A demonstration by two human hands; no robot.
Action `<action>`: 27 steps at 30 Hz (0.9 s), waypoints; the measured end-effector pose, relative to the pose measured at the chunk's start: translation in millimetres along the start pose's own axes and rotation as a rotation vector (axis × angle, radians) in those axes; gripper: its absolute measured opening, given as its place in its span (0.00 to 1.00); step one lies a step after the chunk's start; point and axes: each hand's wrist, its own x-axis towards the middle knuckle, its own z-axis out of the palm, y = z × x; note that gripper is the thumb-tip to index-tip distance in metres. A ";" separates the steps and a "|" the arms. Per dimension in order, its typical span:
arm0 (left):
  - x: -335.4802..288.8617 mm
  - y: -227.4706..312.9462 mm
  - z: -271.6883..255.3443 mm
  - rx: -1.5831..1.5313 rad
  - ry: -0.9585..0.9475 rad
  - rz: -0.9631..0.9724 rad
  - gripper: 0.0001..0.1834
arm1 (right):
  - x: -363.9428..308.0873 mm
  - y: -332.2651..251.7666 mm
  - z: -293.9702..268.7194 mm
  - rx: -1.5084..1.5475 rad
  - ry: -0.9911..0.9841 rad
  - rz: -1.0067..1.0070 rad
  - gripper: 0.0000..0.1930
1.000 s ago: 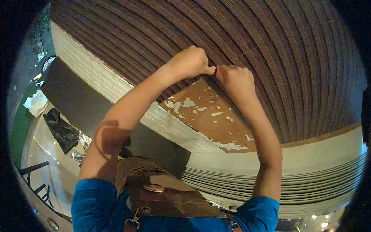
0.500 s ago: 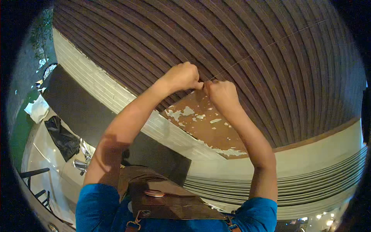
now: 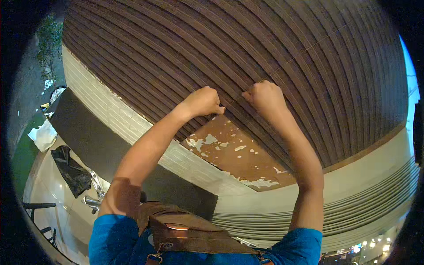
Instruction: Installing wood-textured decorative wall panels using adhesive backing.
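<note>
Left hand point(image 3: 201, 104): upper centre, curled; grip can't be told.
Right hand point(image 3: 267, 98): likewise curled, grip unclear.
Thin line point(image 3: 304, 53): slants upper right, perhaps held taut.

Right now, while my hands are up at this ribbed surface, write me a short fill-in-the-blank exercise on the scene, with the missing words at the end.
1. The left hand and the right hand are not together but ____.
2. Of the two, the hand nearer the upper tip of the brown patch is the ____ one.
3. The shirt sleeves are ____.
4. The apron is ____.

Missing words: apart; left; blue; brown.
</note>
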 end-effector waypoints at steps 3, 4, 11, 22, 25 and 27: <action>1.0 -1.6 2.0 0.006 -0.031 -0.041 0.23 | 2.7 10.6 -19.5 0.006 0.023 -0.015 0.14; 1.9 -2.2 2.3 -0.007 -0.041 -0.053 0.23 | 4.4 14.7 -26.4 -0.049 0.020 -0.022 0.14; 5.3 -5.0 6.2 0.037 -0.046 -0.068 0.23 | 16.1 53.6 -65.5 -0.075 0.015 0.054 0.16; -18.7 31.4 -0.5 0.473 -0.025 0.049 0.19 | -63.2 50.1 -98.3 0.265 0.486 0.047 0.19; -41.4 33.1 6.5 0.350 0.003 0.083 0.22 | -130.7 38.8 -38.2 0.570 0.493 -0.112 0.21; -73.5 17.1 16.8 0.137 0.170 0.057 0.26 | -179.7 27.4 31.5 0.911 0.193 -0.048 0.18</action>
